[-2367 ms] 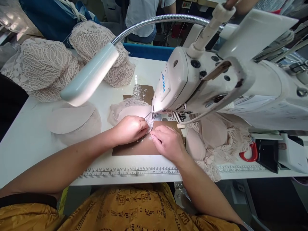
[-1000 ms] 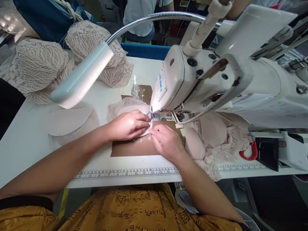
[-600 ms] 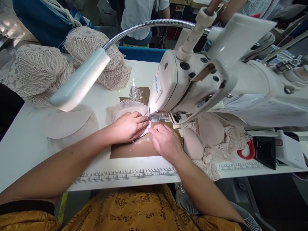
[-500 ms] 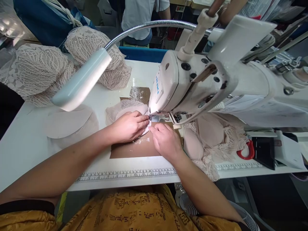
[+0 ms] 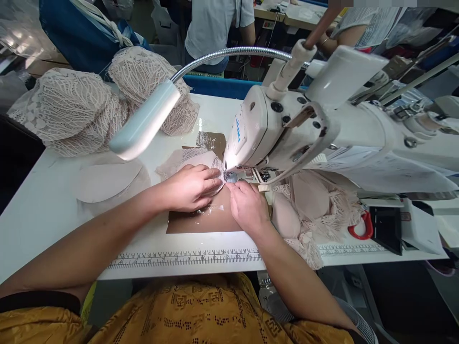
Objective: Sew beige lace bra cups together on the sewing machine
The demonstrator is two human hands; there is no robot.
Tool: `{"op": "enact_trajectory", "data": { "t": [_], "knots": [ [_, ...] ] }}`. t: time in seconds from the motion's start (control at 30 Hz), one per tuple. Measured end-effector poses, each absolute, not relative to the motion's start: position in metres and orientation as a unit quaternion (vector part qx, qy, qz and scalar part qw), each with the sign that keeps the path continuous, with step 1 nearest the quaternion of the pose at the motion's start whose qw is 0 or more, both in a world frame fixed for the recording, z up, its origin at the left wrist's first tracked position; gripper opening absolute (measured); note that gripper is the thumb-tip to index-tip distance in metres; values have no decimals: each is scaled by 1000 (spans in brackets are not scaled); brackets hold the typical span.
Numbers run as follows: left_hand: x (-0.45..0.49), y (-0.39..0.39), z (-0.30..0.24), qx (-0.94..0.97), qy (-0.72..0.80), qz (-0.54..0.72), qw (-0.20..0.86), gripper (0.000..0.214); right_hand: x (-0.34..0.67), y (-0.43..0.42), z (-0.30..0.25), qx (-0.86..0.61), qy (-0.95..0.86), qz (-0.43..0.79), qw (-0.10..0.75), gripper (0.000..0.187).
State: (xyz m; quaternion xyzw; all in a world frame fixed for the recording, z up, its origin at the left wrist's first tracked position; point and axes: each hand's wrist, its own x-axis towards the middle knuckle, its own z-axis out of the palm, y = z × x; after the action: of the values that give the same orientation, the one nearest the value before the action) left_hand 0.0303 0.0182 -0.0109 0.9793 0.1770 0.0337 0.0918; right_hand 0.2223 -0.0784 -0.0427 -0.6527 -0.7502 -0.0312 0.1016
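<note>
A beige lace bra cup [image 5: 186, 158] lies under the needle end of a white sewing machine [image 5: 287, 129]. My left hand [image 5: 190, 187] rests on the cup, fingers curled and pressing its lace edge just left of the presser foot. My right hand [image 5: 247, 206] sits in front of the foot, fingers bent and pinching the same lace edge. Both hands lie on a brown taped patch [image 5: 211, 220] of the white table [image 5: 43, 210].
Lace cup piles [image 5: 75, 110] stand at the back left, flat beige foam pieces [image 5: 107, 177] beside them. A gooseneck lamp [image 5: 147, 119] hangs over the work. More beige cups [image 5: 311, 200], red-handled snips [image 5: 358, 229] and a black box [image 5: 387, 229] lie right. A person sits behind the table.
Both hands have slid the lace edge a little farther in toward the needle. My right hand's fingers moved up close to the presser foot. The camera view shifted slightly.
</note>
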Motion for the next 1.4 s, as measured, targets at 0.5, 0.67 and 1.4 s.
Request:
{"op": "enact_trajectory", "data": {
  "t": [0.5,0.67,1.4],
  "knots": [
    [32,28,-28,920,232,146,280,34,215,-74,-43,-675,-725,1,140,31],
    [34,24,-28,916,232,160,287,44,207,-65,-48,-658,-741,-60,121,27],
    [31,27,-27,964,151,145,165,43,212,-62,-45,-657,-743,-47,122,22]
  ]
}}
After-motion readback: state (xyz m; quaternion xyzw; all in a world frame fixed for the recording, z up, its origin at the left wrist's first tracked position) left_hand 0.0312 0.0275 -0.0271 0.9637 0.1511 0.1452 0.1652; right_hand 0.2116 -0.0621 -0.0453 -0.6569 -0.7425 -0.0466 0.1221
